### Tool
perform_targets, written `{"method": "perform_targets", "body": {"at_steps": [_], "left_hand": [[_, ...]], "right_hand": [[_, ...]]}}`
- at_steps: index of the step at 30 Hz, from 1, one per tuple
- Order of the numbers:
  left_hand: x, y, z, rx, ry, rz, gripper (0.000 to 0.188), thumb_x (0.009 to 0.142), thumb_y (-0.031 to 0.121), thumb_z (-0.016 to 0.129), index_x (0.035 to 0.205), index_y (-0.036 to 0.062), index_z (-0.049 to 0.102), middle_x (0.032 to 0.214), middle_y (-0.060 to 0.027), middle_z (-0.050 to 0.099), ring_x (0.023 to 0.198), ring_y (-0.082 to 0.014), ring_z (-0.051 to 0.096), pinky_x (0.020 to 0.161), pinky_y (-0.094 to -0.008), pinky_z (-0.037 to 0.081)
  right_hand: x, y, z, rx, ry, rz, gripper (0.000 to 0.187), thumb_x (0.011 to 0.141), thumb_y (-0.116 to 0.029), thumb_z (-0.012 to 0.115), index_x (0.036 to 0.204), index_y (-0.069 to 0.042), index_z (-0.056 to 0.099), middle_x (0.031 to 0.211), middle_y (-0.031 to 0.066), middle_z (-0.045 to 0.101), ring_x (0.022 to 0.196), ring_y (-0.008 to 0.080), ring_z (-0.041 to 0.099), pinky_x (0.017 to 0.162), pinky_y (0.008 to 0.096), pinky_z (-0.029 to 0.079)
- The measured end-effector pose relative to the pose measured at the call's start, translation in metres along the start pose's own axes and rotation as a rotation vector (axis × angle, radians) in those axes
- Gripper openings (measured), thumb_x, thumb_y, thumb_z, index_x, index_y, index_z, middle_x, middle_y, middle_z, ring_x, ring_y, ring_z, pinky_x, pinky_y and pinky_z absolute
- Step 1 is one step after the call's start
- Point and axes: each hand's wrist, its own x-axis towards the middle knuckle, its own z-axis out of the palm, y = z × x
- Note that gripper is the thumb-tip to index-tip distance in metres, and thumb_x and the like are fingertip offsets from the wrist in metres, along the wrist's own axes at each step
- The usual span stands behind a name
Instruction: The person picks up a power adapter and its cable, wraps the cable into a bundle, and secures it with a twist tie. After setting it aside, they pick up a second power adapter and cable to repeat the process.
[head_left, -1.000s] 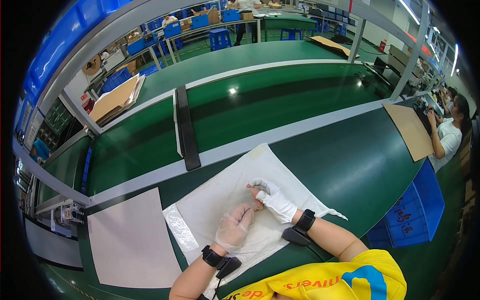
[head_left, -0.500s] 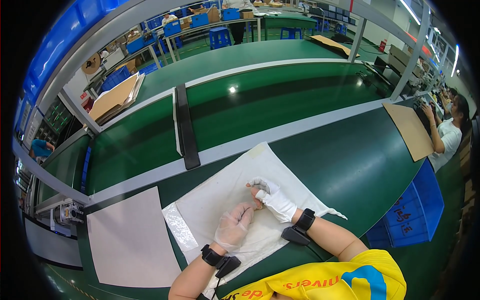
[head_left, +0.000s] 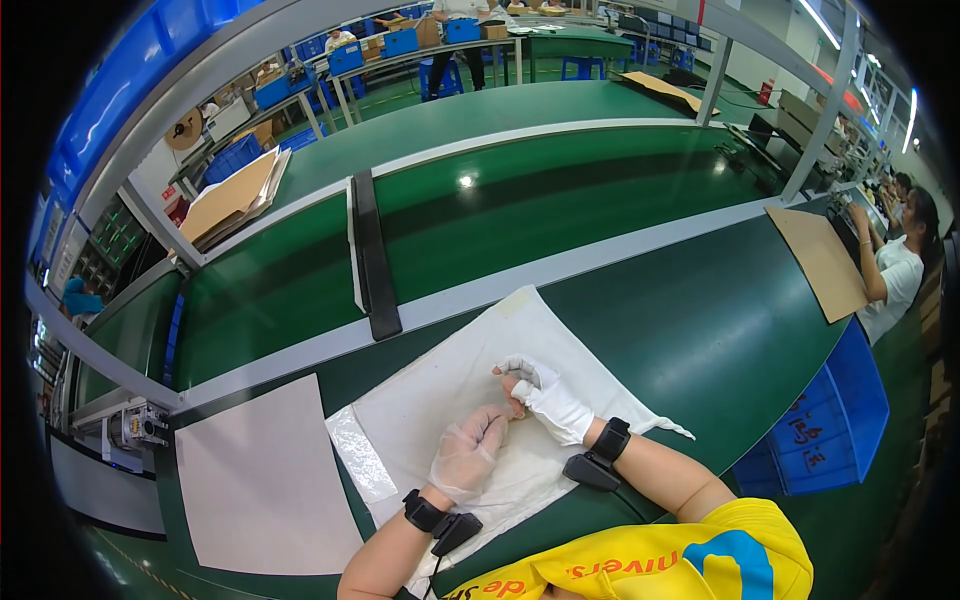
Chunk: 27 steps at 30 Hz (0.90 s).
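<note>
The white cloth [head_left: 430,388] looks matt; at its nine o'clock the plastic strip [head_left: 360,455] is glossy, at twelve the conveyor belt [head_left: 570,200] too.

White cloth [head_left: 430,395], lightly creased, spread flat beneath left hand [head_left: 468,455] and right hand [head_left: 545,400]; one corner ahead of grip, narrow crumpled corner right of right hand.

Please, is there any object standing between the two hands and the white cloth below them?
Nothing visible: the left hand and right hand are over the white cloth. The shiny strip lies at the cloth's left edge, aside from both hands. Whether they hide something small, I cannot tell.
</note>
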Motion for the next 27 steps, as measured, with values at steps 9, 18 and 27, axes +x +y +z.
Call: {"method": "perform_targets", "body": {"at_steps": [9,18,27], "left_hand": [[-0.0016,0.0045,-0.0012,0.04,0.016,-0.014,0.024,0.096,0.02,0.052,0.109,0.0024,0.062,0.082,-0.0019,0.062,0.073,-0.0086,0.054,0.069,-0.0248,0.046],[-0.0026,0.0023,-0.0034,0.118,0.024,-0.016,0.024,0.095,0.021,0.053,0.111,0.0064,0.063,0.079,-0.0087,0.063,0.071,-0.017,0.059,0.068,-0.0286,0.047],[-0.0016,-0.0023,-0.0018,0.1,0.052,0.098,0.022,0.095,0.021,0.053,0.109,0.0073,0.062,0.082,-0.0154,0.064,0.072,-0.0258,0.062,0.069,-0.0332,0.048]], "right_hand": [[0.0002,0.0039,-0.0007,0.032,-0.02,0.009,0.027,0.095,-0.011,0.049,0.121,-0.004,0.053,0.079,-0.0005,0.049,0.066,0.007,0.045,0.06,0.0226,0.042],[-0.0004,0.0031,0.0013,0.021,0.012,0.045,0.028,0.094,-0.01,0.05,0.122,-0.004,0.053,0.08,-0.0004,0.049,0.065,0.0073,0.047,0.06,0.022,0.044],[0.0012,0.0019,0.0023,-0.008,0.024,0.038,0.027,0.094,-0.01,0.05,0.12,-0.003,0.054,0.079,-0.0004,0.049,0.064,0.0072,0.047,0.058,0.0223,0.044]]}}
